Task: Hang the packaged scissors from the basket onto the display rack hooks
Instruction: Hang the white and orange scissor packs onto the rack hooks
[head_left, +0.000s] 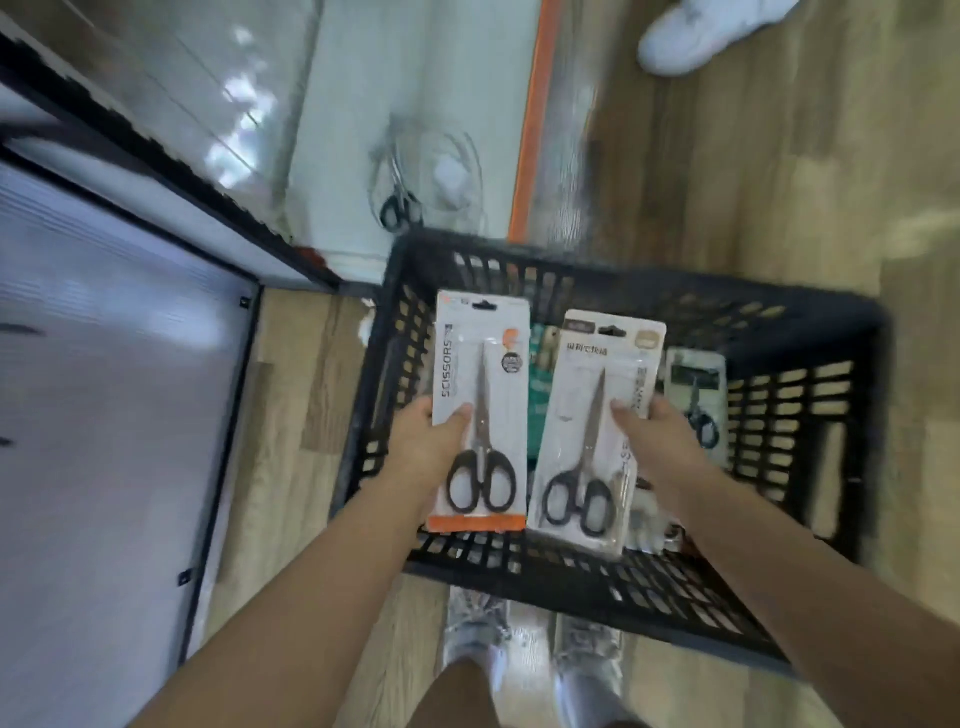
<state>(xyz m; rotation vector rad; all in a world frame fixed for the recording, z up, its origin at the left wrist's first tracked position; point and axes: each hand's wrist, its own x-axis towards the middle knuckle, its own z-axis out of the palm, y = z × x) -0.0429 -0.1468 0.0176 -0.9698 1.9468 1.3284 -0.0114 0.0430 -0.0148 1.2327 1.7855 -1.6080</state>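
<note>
**Two scissor packs held above the crate**

Together we held a pack in each hand over the black slatted plastic basket (810, 332) standing on the wood-grain plank floor (779, 182). Our left hand (423, 452) gripped the flat white card with the orange bottom strip and black-handled scissors under clear blister (480, 410), thumb pressed on its front, fingers curled behind. Our right hand (660, 441) clamped the cream-white card printed with dark characters, also carrying black-looped scissors (597, 431), thumb on the face. Both cards stood side by side, just apart, hang-holes pointing away from us. Deeper in the basket lay another small packaged pair (698, 400), partly blurred. Beyond the rim, a glossy clear pack (415, 182) lay on the pale surface beside an orange edge strip (535, 119).
</note>
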